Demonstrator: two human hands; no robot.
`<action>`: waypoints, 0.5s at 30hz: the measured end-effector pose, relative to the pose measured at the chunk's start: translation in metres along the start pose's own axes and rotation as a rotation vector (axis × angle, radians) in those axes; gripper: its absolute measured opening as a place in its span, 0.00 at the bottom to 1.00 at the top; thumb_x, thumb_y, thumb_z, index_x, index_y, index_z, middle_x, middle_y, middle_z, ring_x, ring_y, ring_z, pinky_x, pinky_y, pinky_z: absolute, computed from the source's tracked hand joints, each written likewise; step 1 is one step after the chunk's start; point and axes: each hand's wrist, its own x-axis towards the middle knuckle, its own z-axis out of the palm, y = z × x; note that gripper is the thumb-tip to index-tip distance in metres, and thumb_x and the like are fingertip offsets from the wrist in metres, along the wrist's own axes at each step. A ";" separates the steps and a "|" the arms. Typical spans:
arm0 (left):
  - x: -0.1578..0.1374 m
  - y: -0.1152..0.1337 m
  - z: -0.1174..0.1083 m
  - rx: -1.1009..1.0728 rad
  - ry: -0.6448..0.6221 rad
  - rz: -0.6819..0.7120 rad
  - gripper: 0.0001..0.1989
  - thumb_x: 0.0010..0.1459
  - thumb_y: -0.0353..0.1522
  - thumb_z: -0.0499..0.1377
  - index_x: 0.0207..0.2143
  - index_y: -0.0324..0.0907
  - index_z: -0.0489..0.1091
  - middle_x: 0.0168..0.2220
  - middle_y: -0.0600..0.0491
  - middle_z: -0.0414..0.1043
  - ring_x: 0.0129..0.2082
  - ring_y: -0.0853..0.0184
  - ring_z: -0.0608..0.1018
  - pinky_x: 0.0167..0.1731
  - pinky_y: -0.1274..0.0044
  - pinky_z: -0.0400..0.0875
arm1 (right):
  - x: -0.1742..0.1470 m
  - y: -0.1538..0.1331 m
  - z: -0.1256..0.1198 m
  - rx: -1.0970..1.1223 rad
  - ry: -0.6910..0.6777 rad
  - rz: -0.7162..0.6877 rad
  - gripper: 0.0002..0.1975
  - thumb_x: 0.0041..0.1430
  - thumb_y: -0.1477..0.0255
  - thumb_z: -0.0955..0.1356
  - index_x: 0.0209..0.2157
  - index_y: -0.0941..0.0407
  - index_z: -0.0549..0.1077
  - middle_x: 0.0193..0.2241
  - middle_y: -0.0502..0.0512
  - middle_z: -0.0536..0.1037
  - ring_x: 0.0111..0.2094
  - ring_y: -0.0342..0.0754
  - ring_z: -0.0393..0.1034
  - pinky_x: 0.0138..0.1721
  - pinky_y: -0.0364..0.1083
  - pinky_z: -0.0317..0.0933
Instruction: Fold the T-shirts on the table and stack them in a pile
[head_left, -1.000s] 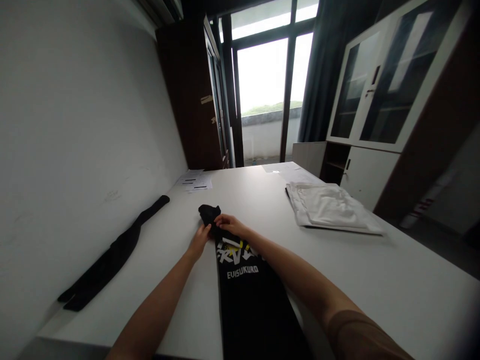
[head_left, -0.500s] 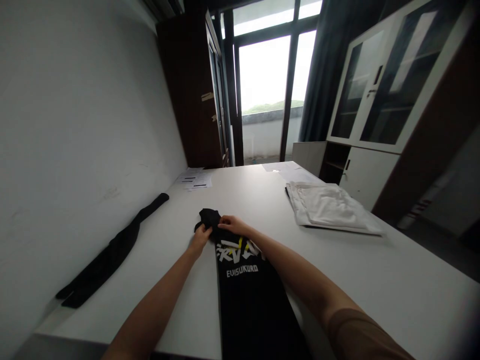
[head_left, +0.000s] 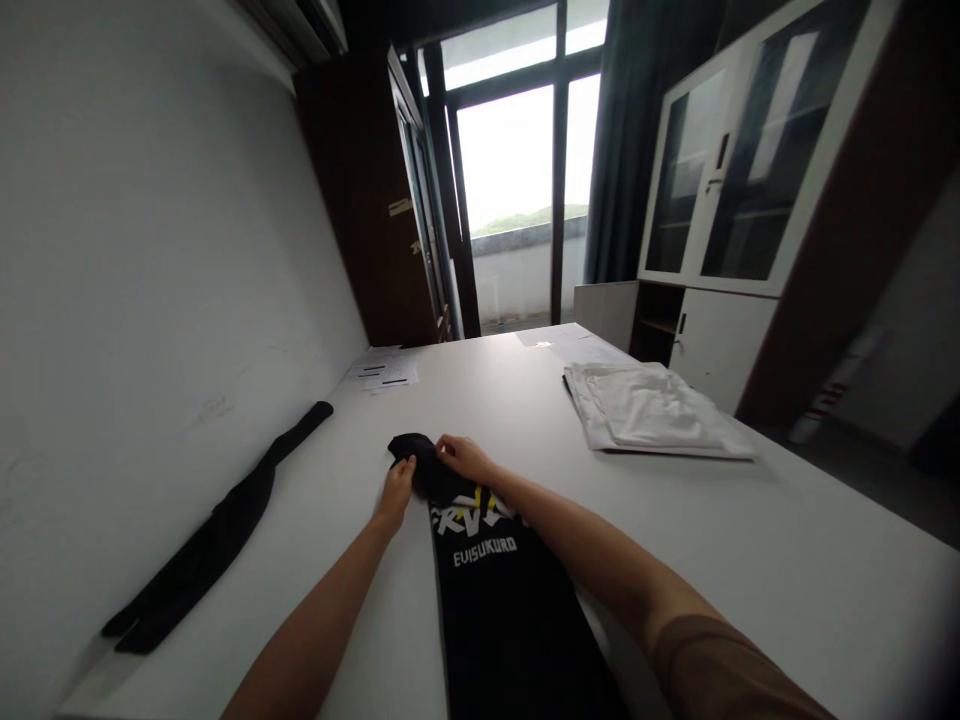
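A black printed garment (head_left: 517, 620) lies in a long folded strip down the middle of the white table (head_left: 480, 385). White and yellow lettering crosses its upper part, and its near end runs out of view. At the far end, my left hand (head_left: 397, 490) pinches the bunched black cloth from the left side. My right hand (head_left: 463, 458) is on the same bunch from the right, fingers closed on the cloth. The right forearm passes over part of the lettering and hides it.
Another black cloth strip (head_left: 225, 535) lies along the wall on the left. Folded white cloth (head_left: 652, 410) rests on the table at the right. Papers (head_left: 386, 368) lie at the far left corner. Cabinets (head_left: 712, 200) stand beyond the right edge.
The view has shifted slightly. The bunched cloth at the garment's far end has changed shape a little between my hands. Both hands remain on it.
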 end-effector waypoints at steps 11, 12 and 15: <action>-0.003 0.001 0.003 -0.226 -0.191 -0.098 0.32 0.58 0.52 0.65 0.53 0.35 0.75 0.53 0.39 0.77 0.51 0.53 0.79 0.52 0.65 0.72 | 0.004 0.007 -0.006 0.339 -0.004 -0.040 0.14 0.58 0.58 0.69 0.33 0.54 0.71 0.26 0.46 0.69 0.30 0.44 0.62 0.32 0.43 0.56; -0.001 0.001 0.002 -0.236 -0.158 -0.097 0.32 0.58 0.52 0.65 0.54 0.36 0.74 0.53 0.39 0.77 0.51 0.54 0.79 0.52 0.65 0.72 | 0.006 0.007 -0.007 0.356 0.042 -0.016 0.14 0.58 0.58 0.69 0.30 0.54 0.69 0.24 0.45 0.66 0.28 0.43 0.61 0.31 0.43 0.55; 0.003 0.002 -0.001 -0.236 -0.047 -0.072 0.32 0.59 0.51 0.64 0.55 0.37 0.73 0.55 0.39 0.76 0.50 0.55 0.80 0.49 0.66 0.74 | 0.008 0.010 -0.012 0.473 0.186 0.091 0.17 0.57 0.56 0.69 0.27 0.53 0.64 0.22 0.43 0.62 0.26 0.42 0.57 0.26 0.42 0.52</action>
